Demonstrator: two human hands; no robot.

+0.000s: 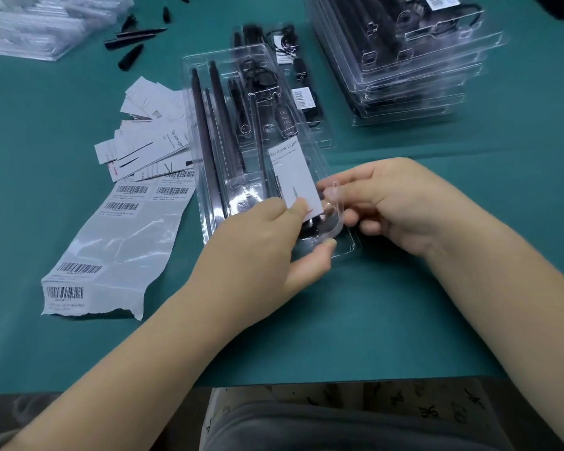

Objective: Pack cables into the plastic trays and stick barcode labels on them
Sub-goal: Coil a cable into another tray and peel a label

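Clear plastic tray [258,131] with black rods and cable, centre of green table [372,304]; white card [295,177] lies on its near end. Left hand [258,249] pinches the card's lower edge; right hand [394,206], fingers curled, grips the tray's near end. Barcode label sheet [118,242] lies left; filled trays [411,56] stacked far right.

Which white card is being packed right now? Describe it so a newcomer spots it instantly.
Start at the clear plastic tray in the middle of the teal table, directly in front of the person. At its near end, the left hand pinches a white card printed "Grow Light", while the right hand holds the tray's edge. The other cards lie loose in a pile left of the tray.
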